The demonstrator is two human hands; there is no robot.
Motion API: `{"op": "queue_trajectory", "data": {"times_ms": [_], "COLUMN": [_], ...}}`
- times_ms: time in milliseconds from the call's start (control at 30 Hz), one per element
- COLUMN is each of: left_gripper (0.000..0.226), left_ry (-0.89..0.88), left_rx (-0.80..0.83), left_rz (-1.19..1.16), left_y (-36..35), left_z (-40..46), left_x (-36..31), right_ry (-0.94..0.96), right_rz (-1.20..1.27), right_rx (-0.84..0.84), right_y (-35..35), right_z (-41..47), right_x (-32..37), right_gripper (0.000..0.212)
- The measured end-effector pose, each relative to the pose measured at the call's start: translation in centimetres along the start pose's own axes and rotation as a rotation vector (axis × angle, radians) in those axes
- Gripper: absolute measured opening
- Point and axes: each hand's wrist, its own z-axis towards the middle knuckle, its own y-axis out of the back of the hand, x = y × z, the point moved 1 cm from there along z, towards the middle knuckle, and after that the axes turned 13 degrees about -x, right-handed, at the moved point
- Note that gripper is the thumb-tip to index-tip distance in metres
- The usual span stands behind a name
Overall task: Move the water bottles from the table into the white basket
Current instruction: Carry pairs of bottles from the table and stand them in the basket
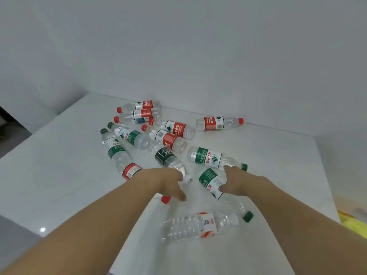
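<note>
Lying on their sides across the white table (59,165), about 12 water bottles (174,139) are recorded, red-labelled ones mostly toward the far wall and green-labelled ones nearer the middle. None is seen in a basket; the white basket is not in view.

The left hand (164,181) is placed over a red-capped bottle (131,170), whose label shows beside the wrist and whose cap shows below the thumb. The grip appears spread around the bottle body, the thumb extended beneath, though whether it is fully clamped cannot be told. The right hand (236,183) is set on a green-labelled bottle (212,183) with a green cap, thumb at the label and fingers curved over the far side; contact is judged to be made.

A clear bottle with a red label (198,225) lies nearest the viewer, untouched. A yellow item (349,221) is noted at the right edge.

The step in hand is judged to be the pickup of 2 bottles at once, early in the task. Next, both grips must be tightened, the bottles lifted clear of their neighbours, and the basket located.
</note>
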Motion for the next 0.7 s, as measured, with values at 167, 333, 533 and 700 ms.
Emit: {"op": "queue_trajectory", "data": {"times_ms": [167, 333, 533, 700], "left_gripper": [0.092, 0.062, 0.052, 0.049], "left_ry": [-0.032, -0.141, -0.147, -0.045], "left_rx": [0.175, 0.141, 0.035, -0.019], "left_rz": [0.025, 0.022, 0.127, -0.073], "left_y": [-7.4, -10.9, -10.3, -7.5], "left_z": [1.2, 2.1, 1.9, 0.4], "left_x": [-2.9, -4.6, -3.9, -2.9], "right_ry": [-0.097, -0.103, -0.099, -0.199], "right_rz": [0.024, 0.143, 0.244, 0.368], "right_rx": [0.105, 0.066, 0.018, 0.088], "right_y": [-4.9, -6.8, -4.7, 0.4], "right_z": [1.8, 3.2, 2.9, 1.0], "right_x": [-2.2, -3.3, -3.8, -3.4], "right_gripper": [0.079, 0.084, 0.083, 0.089]}}
